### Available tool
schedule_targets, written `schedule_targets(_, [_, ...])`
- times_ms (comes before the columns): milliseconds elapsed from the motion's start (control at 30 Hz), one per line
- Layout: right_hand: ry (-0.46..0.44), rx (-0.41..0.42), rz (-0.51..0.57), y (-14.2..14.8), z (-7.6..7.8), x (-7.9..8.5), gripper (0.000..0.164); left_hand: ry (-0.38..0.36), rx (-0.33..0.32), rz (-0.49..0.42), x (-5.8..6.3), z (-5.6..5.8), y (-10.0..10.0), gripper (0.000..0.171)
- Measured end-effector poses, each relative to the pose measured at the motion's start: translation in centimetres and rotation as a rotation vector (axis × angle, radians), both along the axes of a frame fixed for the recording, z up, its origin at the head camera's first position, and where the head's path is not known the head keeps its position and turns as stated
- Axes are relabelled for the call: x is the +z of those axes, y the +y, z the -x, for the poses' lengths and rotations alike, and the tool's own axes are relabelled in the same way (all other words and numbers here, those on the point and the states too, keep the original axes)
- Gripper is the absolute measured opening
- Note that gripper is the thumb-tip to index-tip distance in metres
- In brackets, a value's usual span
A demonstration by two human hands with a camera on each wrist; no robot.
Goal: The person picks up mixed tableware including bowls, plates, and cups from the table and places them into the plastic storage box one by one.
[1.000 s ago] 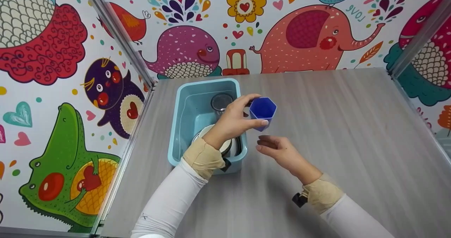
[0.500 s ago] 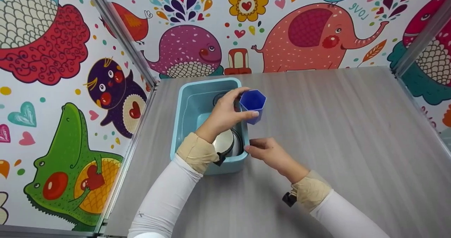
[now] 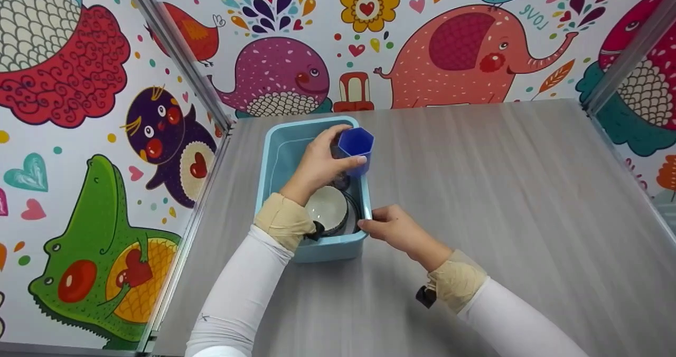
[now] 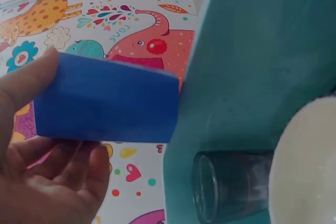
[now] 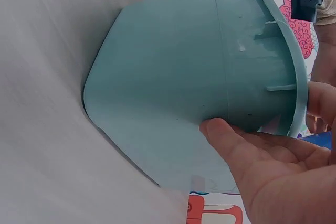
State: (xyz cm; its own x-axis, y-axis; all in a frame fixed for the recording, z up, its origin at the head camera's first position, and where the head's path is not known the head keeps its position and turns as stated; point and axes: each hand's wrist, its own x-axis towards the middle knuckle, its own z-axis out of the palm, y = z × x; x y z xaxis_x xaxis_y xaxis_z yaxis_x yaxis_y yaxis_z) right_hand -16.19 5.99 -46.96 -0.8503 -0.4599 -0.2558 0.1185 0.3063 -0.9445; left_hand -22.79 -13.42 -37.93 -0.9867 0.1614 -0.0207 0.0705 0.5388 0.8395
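Note:
A blue hexagonal cup (image 3: 355, 144) is in my left hand (image 3: 316, 164), held by thumb and fingers over the right side of a light-blue plastic tub (image 3: 332, 251). In the left wrist view the cup (image 4: 107, 100) appears side-on, with the thumb on one side and fingers on the other. My right hand (image 3: 398, 231) grips the tub's rim near its front right corner; in the right wrist view a fingertip (image 5: 214, 125) presses the outer wall. Inside the tub lie a white bowl (image 3: 328, 209) with a dark outside and a clear glass (image 4: 236, 187).
The tub stands on a grey wood-grain table (image 3: 475, 198), toward its left side. Walls with painted animals (image 3: 454, 56) enclose the table at the back and sides. Metal strips (image 3: 174, 56) run along the wall corners.
My left hand has carried the blue cup leftward, from beside the tub to over its right edge. The right hand has moved left from the open table area onto the tub's rim.

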Motion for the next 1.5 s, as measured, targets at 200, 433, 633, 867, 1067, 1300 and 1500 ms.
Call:
schedule_targets(200, [-0.074,-0.014,-0.013,-0.4,0.2,0.7,0.024,-0.019,0.040,0.003,0.0,1.1,-0.9,0.077])
schedule_targets(433, [-0.100,-0.015,-0.025,-0.4,0.3,0.9,0.022,-0.031,0.081,-0.001,0.1,2.2,-1.8,0.077])
schedule_targets(633, [-0.081,-0.004,-0.026,-0.4,0.2,0.9,0.021,-0.032,0.105,-0.005,-0.3,3.0,-2.4,0.075])
schedule_targets(867, [-0.080,-0.015,-0.005,-0.5,0.0,0.6,0.023,-0.073,0.141,-0.034,-0.6,4.0,-2.7,0.074])
schedule_targets(1067, [-0.091,-0.028,0.014,-0.6,0.0,0.4,0.024,-0.066,0.144,-0.052,-0.8,4.6,-2.6,0.074])
schedule_targets(1300, [-0.081,-0.027,0.009,-0.6,-0.1,0.3,0.022,-0.094,0.156,-0.068,-1.7,5.4,-2.6,0.075])
schedule_targets(1500, [-0.070,-0.032,0.014,-0.6,-0.2,0.5,0.023,-0.118,0.180,-0.083,-2.1,5.8,-2.8,0.072])
